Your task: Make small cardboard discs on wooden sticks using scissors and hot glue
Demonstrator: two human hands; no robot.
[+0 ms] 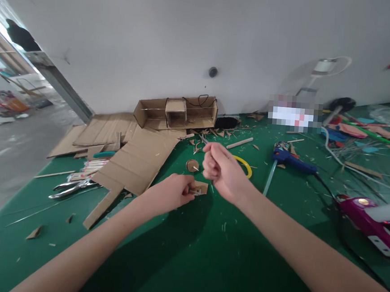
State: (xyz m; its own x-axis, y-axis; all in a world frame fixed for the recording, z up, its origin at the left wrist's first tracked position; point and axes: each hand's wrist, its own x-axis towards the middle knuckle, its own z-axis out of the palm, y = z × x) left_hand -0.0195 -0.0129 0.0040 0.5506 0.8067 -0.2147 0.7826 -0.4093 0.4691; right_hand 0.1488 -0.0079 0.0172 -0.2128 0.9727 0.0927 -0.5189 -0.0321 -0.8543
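Two bare hands work over the green table top (179, 261), close together near its middle. The left hand (172, 193) pinches a small cardboard piece (201, 188) between thumb and fingertips and presses it down against the table; a short pale stick or pin seems to lie at the fingertips, though it is too small to identify. The right hand (218, 170) hovers just above and beside it, fingers curled into a loose fist; whether it grips anything cannot be told. The cardboard piece is brown, flat and roughly square, with raw cut edges. Just beyond it lies a round cardboard disc (192, 165) with a thin stick through its centre. In my judgement, the work is best done with the left hand keeping the piece flat and still, fingertips clear of its middle, while the right hand comes in straight from above. Noted nearby: a yellow ring (245, 165) behind the right hand, a blue glue gun (290, 158) to the right, pliers (70, 188) and cardboard sheets (136, 164) to the left, a cardboard box (175, 113) against the wall.
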